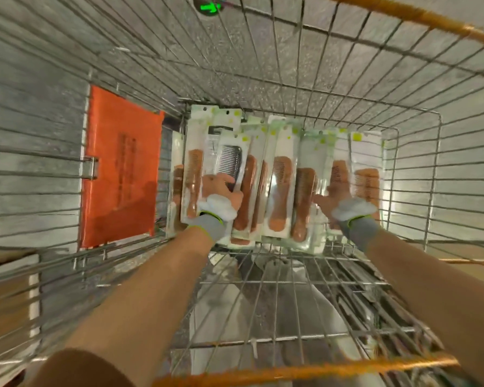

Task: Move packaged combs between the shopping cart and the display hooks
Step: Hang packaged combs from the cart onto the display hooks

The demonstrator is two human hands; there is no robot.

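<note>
Several packaged combs lie side by side on the bottom of the wire shopping cart, most with brown combs in clear blister packs. One pack holds a black comb. My left hand, in a fingerless grey and white glove, grips the lower end of the black comb pack, thumb on top. My right hand, gloved the same way, rests with fingers spread on the brown comb packs at the right. No display hooks are in view.
An orange plastic flap hangs on the cart's left wall. An orange-wrapped handle bar crosses the near edge, and an orange rim the far side. The near half of the cart's wire floor holds nothing. Speckled floor shows through the mesh.
</note>
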